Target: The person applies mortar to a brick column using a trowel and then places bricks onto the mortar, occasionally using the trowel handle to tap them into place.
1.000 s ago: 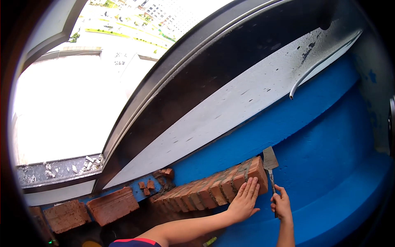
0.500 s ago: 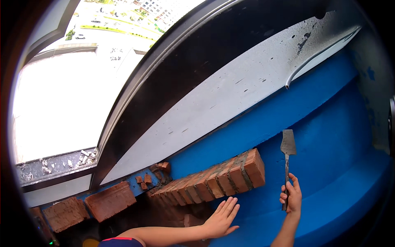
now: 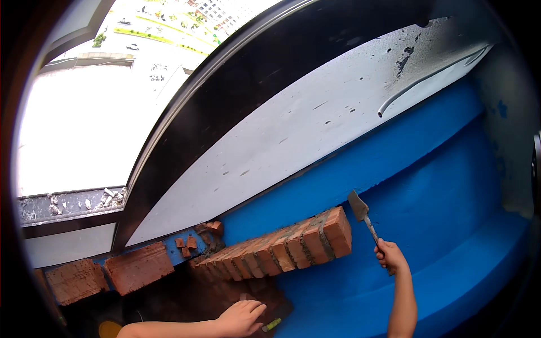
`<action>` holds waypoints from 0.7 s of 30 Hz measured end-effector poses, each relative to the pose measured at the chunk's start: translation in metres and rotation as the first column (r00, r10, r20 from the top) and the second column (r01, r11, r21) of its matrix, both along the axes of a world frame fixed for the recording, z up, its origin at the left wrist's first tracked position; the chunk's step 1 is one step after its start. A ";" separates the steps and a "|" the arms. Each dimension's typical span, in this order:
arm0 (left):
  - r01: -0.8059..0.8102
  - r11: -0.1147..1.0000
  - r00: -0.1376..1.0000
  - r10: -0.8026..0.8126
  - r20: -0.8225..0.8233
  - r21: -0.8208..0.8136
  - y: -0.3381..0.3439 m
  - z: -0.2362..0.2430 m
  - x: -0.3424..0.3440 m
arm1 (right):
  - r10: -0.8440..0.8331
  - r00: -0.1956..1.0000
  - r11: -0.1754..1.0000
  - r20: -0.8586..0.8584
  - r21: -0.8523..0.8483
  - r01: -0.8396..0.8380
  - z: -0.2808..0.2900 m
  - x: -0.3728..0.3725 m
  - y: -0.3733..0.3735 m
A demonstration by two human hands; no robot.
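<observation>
My right hand (image 3: 389, 254) is shut on the handle of a trowel (image 3: 359, 205), its grey, dirty blade just off the right end of a mortared row of red bricks (image 3: 293, 250). My left hand (image 3: 245, 315) is low in the middle, fingers bent and apart, beside a brick piece (image 3: 245, 296) partly hidden behind it; whether it touches the piece I cannot tell. A small yellow-green object (image 3: 273, 324) lies right of that hand.
Loose bricks (image 3: 138, 267) and brick fragments (image 3: 187, 245) line the left. Behind are a blue painted ledge (image 3: 422, 141), a curved dark window frame with a bent pipe (image 3: 408, 90), and bright outdoors. A debris-strewn sill (image 3: 73, 200) and yellow container (image 3: 110, 329) are left.
My left hand has left the brick row's face and moved down and left, fingers now bent. The trowel rose rightward, then came back left, its blade now tilted.
</observation>
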State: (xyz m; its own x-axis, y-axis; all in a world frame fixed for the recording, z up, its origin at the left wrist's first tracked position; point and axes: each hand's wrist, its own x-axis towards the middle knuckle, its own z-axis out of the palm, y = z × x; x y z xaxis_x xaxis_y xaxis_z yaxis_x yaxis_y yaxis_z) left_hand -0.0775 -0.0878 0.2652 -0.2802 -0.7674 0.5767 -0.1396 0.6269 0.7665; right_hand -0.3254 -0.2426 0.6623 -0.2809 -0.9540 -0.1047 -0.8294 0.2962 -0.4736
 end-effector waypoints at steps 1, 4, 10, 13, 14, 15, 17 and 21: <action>-0.006 1.000 1.000 0.006 0.001 -0.003 0.003 -0.006 0.001 | -0.019 0.999 0.999 0.032 0.048 0.018 0.006 -0.002 -0.004; -0.069 0.996 0.997 0.067 0.038 0.058 0.008 -0.021 0.000 | -0.004 1.000 0.994 -0.013 0.108 0.006 0.016 -0.007 -0.013; -0.095 0.991 0.995 0.092 0.040 0.093 0.006 -0.029 -0.002 | 0.010 1.000 0.984 -0.008 0.176 -0.008 0.016 -0.016 -0.020; -0.102 0.989 0.994 0.098 0.040 0.104 0.005 -0.030 -0.002 | 0.007 1.000 0.984 0.002 0.177 -0.007 0.018 -0.016 -0.020; -0.110 0.989 0.994 0.106 0.039 0.098 0.004 -0.032 -0.002 | 0.001 1.000 0.985 -0.007 0.175 0.001 0.017 -0.016 -0.020; -0.109 0.989 0.994 0.106 0.040 0.096 0.003 -0.033 -0.003 | 0.000 1.000 0.985 -0.005 0.173 0.001 0.018 -0.018 -0.021; -0.129 0.989 0.991 0.127 0.038 0.072 0.000 -0.036 -0.003 | 0.005 1.000 0.983 0.027 0.182 -0.009 0.019 -0.022 -0.023; -0.095 0.988 0.996 0.094 0.012 0.124 -0.006 -0.036 0.001 | 0.044 0.998 0.991 0.038 0.129 -0.048 0.013 -0.039 -0.031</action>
